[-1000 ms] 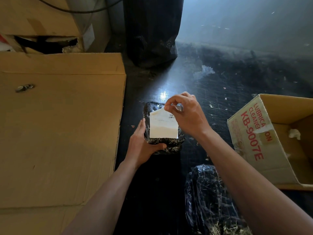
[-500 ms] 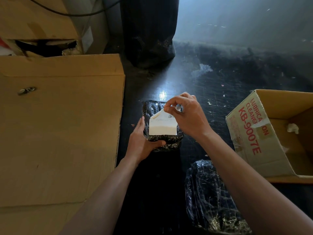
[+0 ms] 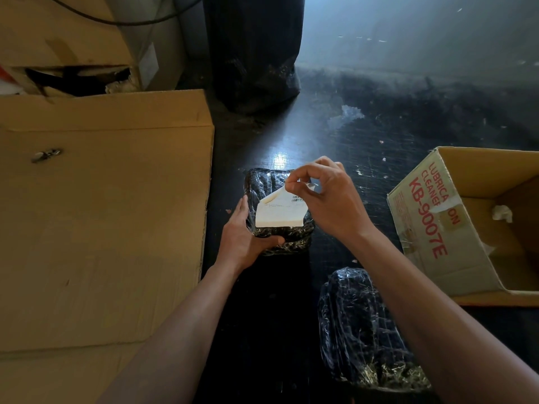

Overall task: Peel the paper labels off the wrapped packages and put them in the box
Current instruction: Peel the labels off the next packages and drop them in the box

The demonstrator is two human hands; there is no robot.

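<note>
Further peeled, the label [image 3: 280,214] is pinched at its far corner by your right hand [image 3: 329,199]; your left hand [image 3: 239,237] grips the package [image 3: 262,185]; the box [image 3: 423,228] lies right of it.

Dark scuffed floor [image 3: 379,135], glare patch far of centre, pale specks scattered toward the right. Flat cardboard [image 3: 102,228] lying at left, its right edge near package [image 3: 262,182] at centre. Second package [image 3: 358,325] near right, apart from the first. Open box [image 3: 423,228] at right, red print on its side. Black bag [image 3: 253,53] standing far centre.
</note>
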